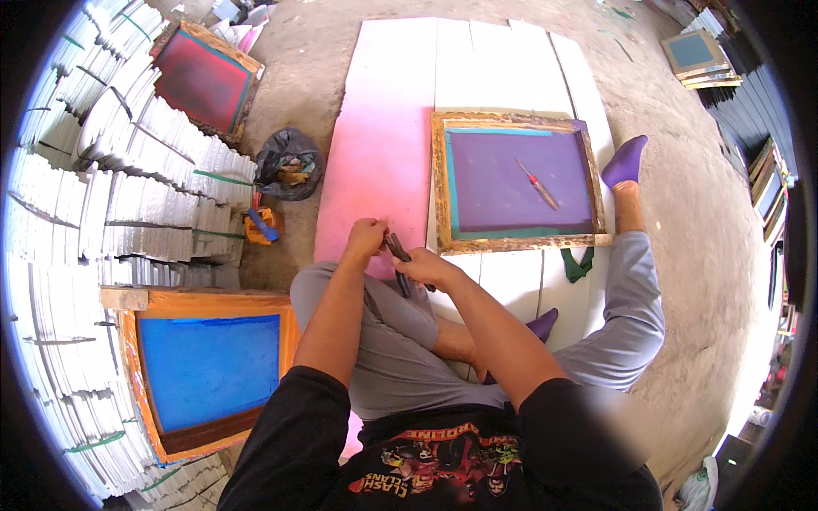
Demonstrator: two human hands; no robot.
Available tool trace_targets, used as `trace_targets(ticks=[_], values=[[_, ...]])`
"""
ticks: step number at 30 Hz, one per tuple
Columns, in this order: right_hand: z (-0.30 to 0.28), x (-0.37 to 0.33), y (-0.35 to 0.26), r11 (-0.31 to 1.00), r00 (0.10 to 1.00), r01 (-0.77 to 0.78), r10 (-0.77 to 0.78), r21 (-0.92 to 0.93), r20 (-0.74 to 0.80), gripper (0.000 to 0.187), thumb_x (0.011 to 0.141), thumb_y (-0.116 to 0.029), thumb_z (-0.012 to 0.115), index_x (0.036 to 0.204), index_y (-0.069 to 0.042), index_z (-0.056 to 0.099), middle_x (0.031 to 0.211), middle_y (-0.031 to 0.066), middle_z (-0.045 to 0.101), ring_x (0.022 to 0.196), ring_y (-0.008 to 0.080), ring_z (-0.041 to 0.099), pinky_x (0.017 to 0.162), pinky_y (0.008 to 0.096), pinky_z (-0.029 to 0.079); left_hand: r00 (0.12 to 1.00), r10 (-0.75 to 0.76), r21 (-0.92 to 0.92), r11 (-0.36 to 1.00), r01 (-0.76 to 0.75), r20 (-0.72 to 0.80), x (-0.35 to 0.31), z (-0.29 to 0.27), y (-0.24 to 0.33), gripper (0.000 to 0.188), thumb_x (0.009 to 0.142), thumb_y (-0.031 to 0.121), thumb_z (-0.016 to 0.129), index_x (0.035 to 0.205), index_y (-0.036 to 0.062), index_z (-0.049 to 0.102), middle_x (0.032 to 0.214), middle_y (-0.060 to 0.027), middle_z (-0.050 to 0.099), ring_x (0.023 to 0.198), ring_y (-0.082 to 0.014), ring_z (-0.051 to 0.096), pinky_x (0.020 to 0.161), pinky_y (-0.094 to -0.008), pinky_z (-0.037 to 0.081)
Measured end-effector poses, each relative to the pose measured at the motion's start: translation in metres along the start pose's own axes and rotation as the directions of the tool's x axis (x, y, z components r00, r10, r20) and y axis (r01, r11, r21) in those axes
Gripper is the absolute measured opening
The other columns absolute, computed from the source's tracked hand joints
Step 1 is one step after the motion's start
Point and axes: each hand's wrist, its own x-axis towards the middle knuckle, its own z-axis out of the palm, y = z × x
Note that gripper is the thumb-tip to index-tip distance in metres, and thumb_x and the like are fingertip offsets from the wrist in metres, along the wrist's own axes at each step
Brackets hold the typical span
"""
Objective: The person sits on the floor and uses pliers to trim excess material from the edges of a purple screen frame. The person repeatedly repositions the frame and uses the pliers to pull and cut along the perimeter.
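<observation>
My right hand is closed round the handles of dark pliers, held above my bent leg. At the jaws of the pliers, my left hand has its fingers pinched together; what is between them is too small to make out. Just beyond and to the right of my hands lies a wooden screen-printing frame with purple mesh. On that mesh rests a screwdriver with a partly red handle, its thin shaft pointing away from me.
White and pink boards lie under the frame and my legs. To the left are a blue-meshed frame, tall stacks of white sheets, a black bag and a red-meshed frame. A dark green strip lies near my right leg.
</observation>
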Motion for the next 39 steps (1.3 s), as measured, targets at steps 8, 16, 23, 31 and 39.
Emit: trace_targets(ticks=[8,16,23,31,39], values=[[-0.014,-0.058,-0.019,0.993,0.996,-0.072,0.077,0.096,-0.053,0.038,0.099,-0.042,0.061,0.098,-0.005,0.061,0.084,0.0041,0.061,0.078,0.0159,0.061,0.064,0.0339,0.053,0.827,0.511,0.489,0.797,-0.355,-0.234,-0.001,0.010,-0.011,0.026,0.094,0.027,0.067,0.095,0.0010,0.071,0.089,-0.0154,0.072,0.078,-0.0344,0.068,0.072,-0.0420,0.054],[-0.077,-0.144,0.067,0.959,0.887,-0.217,0.116,-0.183,-0.447,0.042,0.097,-0.038,0.062,0.090,0.003,0.064,0.069,0.0133,0.062,0.061,0.0251,0.062,0.060,0.0421,0.049,0.554,0.776,0.631,0.275,-0.726,0.300,-0.055,0.087,0.019,0.032,0.086,0.025,0.075,0.113,0.0098,0.072,0.120,-0.0094,0.069,0.125,-0.0321,0.056,0.107,-0.0483,0.042],[-0.110,-0.152,0.106,0.941,0.833,-0.275,0.131,-0.196,-0.537,0.045,0.098,-0.039,0.062,0.084,0.004,0.062,0.062,0.0120,0.061,0.049,0.0255,0.060,0.048,0.0398,0.049,0.418,0.752,0.701,-0.081,-0.708,0.509,-0.047,0.125,0.008,0.046,0.090,0.026,0.070,0.134,0.0130,0.064,0.126,-0.0068,0.069,0.135,-0.0302,0.050,0.120,-0.0558,0.027],[-0.122,-0.153,0.056,0.886,0.853,-0.388,0.240,-0.255,-0.464,0.048,0.094,-0.035,0.064,0.071,0.007,0.061,0.059,0.0141,0.061,0.051,0.0280,0.064,0.046,0.0430,0.050,0.421,0.758,0.733,-0.108,-0.672,0.498,-0.041,0.125,0.000,0.040,0.093,0.022,0.066,0.131,0.0134,0.067,0.120,-0.0050,0.072,0.134,-0.0292,0.051,0.122,-0.0543,0.025],[-0.137,-0.145,0.009,0.687,0.813,-0.580,0.461,-0.438,-0.355,0.036,0.079,-0.019,0.056,0.099,0.005,0.073,0.102,0.0277,0.073,0.099,0.0393,0.072,0.089,0.0468,0.055,0.375,0.805,0.666,-0.032,-0.745,0.459,-0.043,0.126,0.002,0.032,0.091,0.012,0.062,0.121,0.0090,0.071,0.112,-0.0055,0.072,0.127,-0.0313,0.053,0.118,-0.0538,0.031]])
